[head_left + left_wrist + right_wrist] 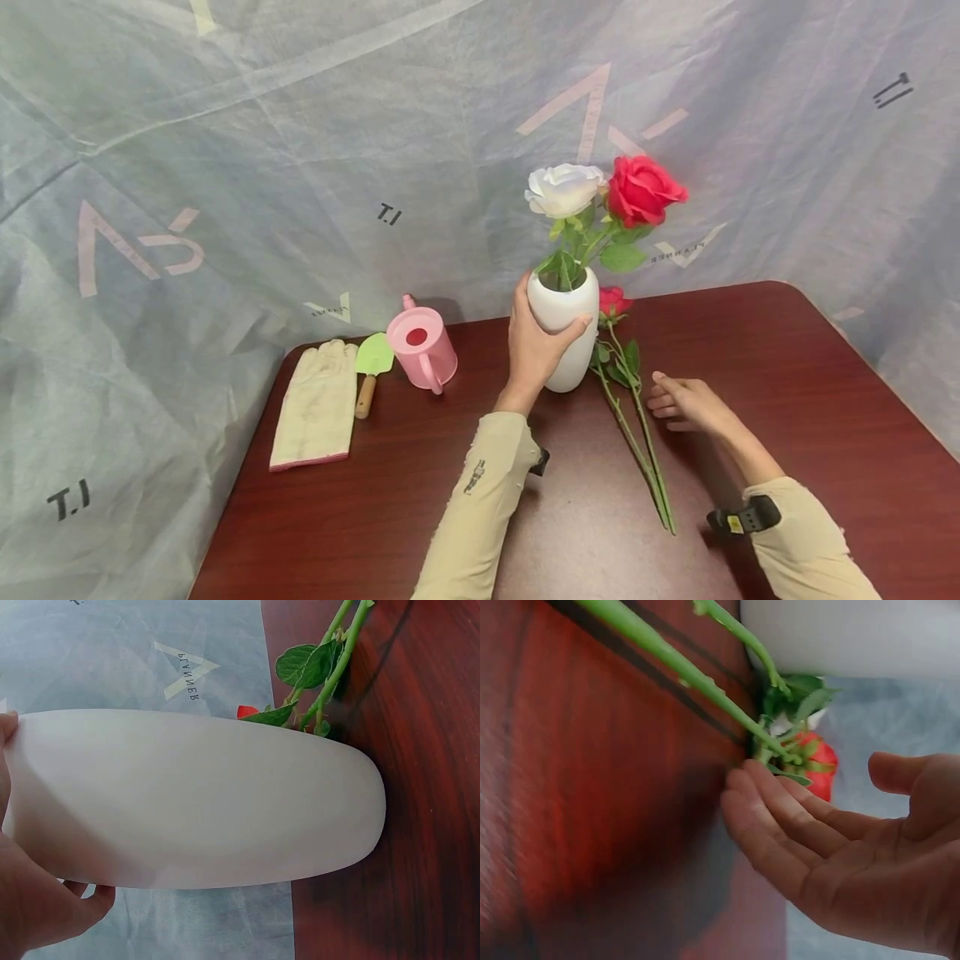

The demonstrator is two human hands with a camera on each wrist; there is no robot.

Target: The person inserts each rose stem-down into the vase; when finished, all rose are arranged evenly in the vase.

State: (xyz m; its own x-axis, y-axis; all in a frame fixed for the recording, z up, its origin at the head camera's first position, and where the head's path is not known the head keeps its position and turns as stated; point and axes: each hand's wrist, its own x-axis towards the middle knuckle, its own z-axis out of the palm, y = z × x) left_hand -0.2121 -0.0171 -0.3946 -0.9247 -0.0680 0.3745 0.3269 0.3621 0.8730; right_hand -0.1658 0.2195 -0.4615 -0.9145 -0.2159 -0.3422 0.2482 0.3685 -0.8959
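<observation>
A white vase (564, 333) stands at the back of the table, holding a white rose (564, 191) and a red rose (645, 192). My left hand (536, 343) grips the vase round its upper body, the thumb across the front. In the left wrist view, the vase (195, 799) lies sideways across the picture. Right of the vase, long green stems (637, 433) lie on the table, with a red bloom (613, 302) at their far end. My right hand (693, 402) hovers beside these stems, its fingers loosely extended and holding nothing.
A pink watering can (423, 346) stands left of the vase. Further left lie a green trowel (373, 357) with a wooden handle and a pair of cream gloves (315, 404). Behind the brown table (750, 350) hangs a grey cloth (300, 167).
</observation>
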